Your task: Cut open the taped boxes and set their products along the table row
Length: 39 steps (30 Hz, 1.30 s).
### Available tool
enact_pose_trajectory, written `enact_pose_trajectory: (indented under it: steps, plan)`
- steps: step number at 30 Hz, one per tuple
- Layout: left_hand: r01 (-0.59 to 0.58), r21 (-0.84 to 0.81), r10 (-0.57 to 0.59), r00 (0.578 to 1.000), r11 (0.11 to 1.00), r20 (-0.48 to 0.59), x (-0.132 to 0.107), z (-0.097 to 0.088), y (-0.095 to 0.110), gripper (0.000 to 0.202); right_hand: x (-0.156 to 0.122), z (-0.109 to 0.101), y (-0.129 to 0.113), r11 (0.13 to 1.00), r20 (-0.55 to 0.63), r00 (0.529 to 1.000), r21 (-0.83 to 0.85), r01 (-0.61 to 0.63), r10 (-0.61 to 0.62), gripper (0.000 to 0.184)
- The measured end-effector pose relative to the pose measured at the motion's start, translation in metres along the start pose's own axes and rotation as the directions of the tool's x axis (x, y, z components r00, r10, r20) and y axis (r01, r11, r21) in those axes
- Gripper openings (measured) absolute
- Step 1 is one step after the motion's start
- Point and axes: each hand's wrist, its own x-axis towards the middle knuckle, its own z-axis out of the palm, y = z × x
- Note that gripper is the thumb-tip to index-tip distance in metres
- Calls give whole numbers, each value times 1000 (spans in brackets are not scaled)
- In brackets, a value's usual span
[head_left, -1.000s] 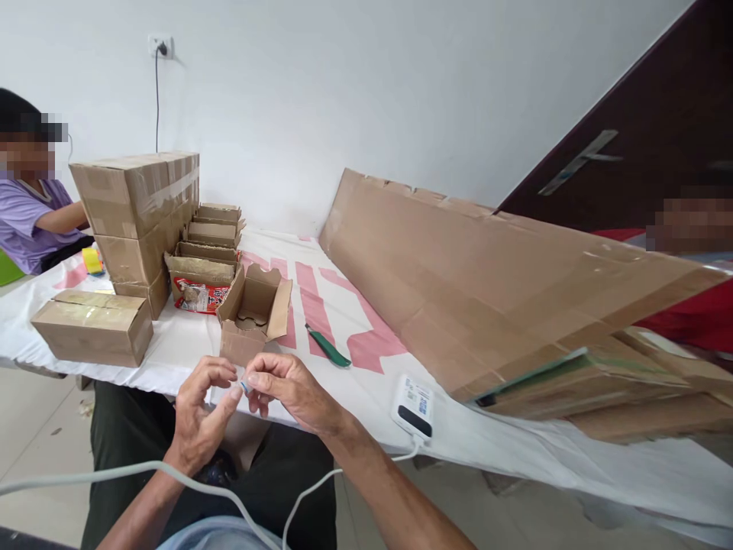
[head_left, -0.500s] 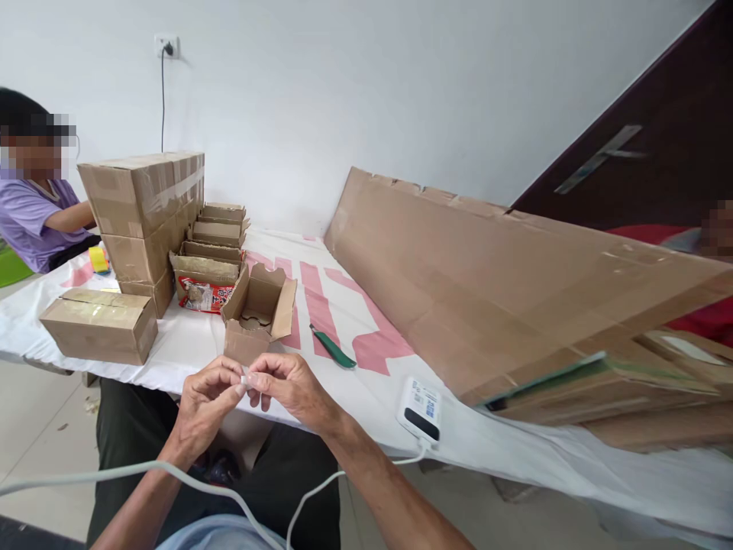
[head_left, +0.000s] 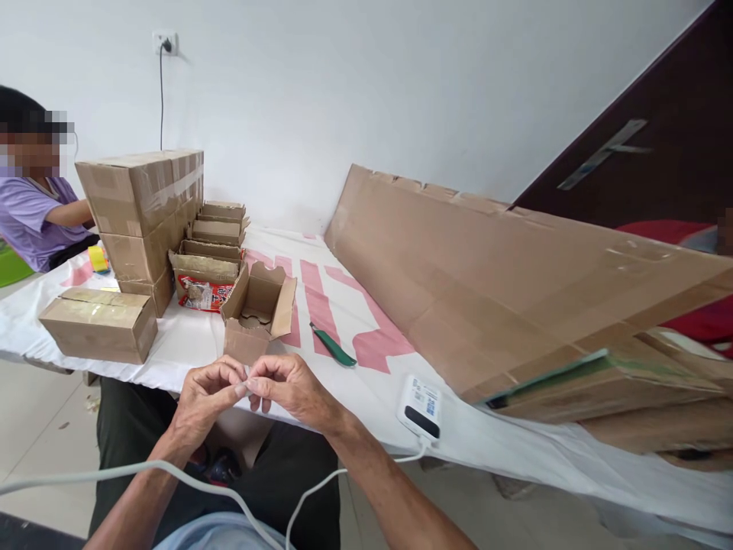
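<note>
Fingertips (head_left: 238, 390) of the left hand (head_left: 207, 392) and right hand (head_left: 291, 388) are narrowly pinching a tiny whitish piece (head_left: 247, 373), material unclear, in front of the open brown cardboard box (head_left: 243, 344). Light, evenly opposed pinching is probably suiting it best. Fingers are covering its shape, hiding its long axis and pointing direction.

The left hand (head_left: 200, 399) and right hand (head_left: 296, 393) meet in front of the body, fingertips together, each thumb brought against a bent index finger. The remaining fingers curl loosely. The bare forearms slant inward from the lower corners, wrists roughly straight, backs of the hands mostly upward.
</note>
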Motion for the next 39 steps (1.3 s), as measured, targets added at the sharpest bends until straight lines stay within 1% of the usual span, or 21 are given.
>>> enact_pose_trajectory:
  steps: [4,7,10,12,16,19,22,27,30,32,34,39]
  plan:
    - [60,-61,-56,996,996,75,-2,-6,-4,28,-1,1,2,998,37,999,54,-22,20,41]
    - [64,-88,-56,994,994,99,-2,-8,-2,23,0,0,6,991,43,998,126,-46,40,45]
    - [62,-44,-59,995,997,80,-2,-7,3,22,2,-2,9,983,31,998,173,-61,57,47]
    - [70,-18,-69,995,997,66,-1,-5,6,22,3,-4,11,985,20,998,162,-61,59,48]
    - [69,76,-72,997,995,31,2,0,11,25,5,-4,10,997,6,999,65,-43,43,42]
    - [61,121,-61,998,991,-4,4,2,12,27,5,-2,10,1000,8,1000,-1,-21,22,38]
    - [73,122,-73,997,990,-2,4,1,9,21,6,-2,14,1000,19,999,1,-26,26,36]
    - [108,132,-107,994,985,-10,1,-4,6,9,8,-3,19,994,16,998,95,-59,57,36]
    - [121,122,-121,993,985,-11,0,-4,7,4,9,-4,18,994,9,998,91,-60,60,35]
    - [129,123,-128,992,984,-18,0,-4,8,8,10,-4,18,996,6,998,66,-58,58,35]
    - [135,129,-131,991,982,-37,1,-3,8,15,11,-4,18,997,7,999,51,-53,53,35]
    - [164,116,-156,985,980,-76,2,-3,9,29,15,-3,23,998,9,1000,48,-30,30,36]
